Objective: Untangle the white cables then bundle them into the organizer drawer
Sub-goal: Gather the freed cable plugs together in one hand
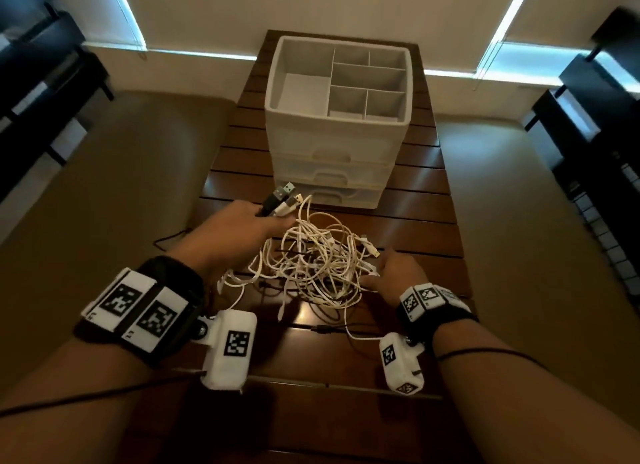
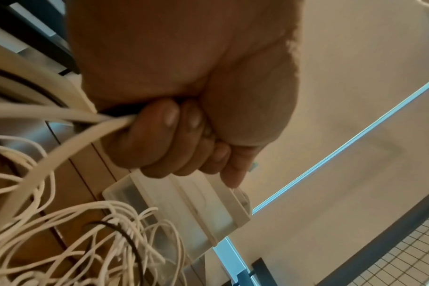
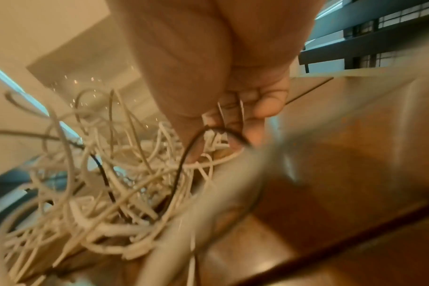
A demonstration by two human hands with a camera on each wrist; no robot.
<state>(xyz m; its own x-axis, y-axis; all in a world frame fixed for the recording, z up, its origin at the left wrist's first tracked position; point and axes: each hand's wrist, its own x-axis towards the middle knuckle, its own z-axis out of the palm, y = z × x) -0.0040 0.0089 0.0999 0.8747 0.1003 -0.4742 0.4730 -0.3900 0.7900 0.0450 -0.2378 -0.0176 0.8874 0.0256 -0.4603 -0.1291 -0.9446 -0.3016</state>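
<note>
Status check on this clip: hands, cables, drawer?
Left hand grips a bunch of USB plug ends. Right hand pinches strands at the tangled pile of white cables. White plastic drawer organizer: drawers closed. Thin black cable runs through the tangle.

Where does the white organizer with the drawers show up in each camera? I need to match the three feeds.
Head: organizer upper centre, on the slatted table, beyond the cable tangle.
Left wrist: organizer lower centre, tilted, just beyond the left hand.
Right wrist: too blurred to tell.
Shared landmark: the cable tangle, seen in all three.
</note>
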